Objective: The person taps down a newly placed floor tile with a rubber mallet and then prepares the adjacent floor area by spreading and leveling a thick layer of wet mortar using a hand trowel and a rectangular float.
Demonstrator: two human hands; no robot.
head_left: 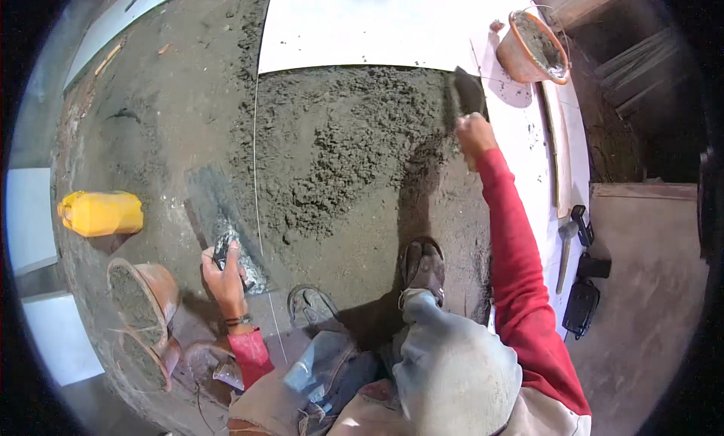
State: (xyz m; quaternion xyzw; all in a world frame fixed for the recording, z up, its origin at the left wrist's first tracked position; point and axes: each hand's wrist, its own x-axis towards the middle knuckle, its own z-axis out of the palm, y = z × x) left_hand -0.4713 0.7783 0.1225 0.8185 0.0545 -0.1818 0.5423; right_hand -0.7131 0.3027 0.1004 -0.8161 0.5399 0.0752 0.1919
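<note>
One grip, the left (225, 276), is clasping a finishing trowel (207, 196); the right grip (475, 137) is clenching a brick trowel (470, 94), angled presumably for trimming mortar (358, 145).

The single wide fisheye view looks steeply down from the person's head, over the knees (460, 368), onto the floor (177, 96) close ahead; near its dark rim, shapes are probably bent.

upper right: dark flat-bladed metal trowel (470, 95), blurred, handle hidden in the right hand (475, 134). left of centre: long grey metal float (208, 196), grip partly covered by the left hand (225, 281). top centre: broad flat white slab (362, 29), cut by the upper edge.
</note>
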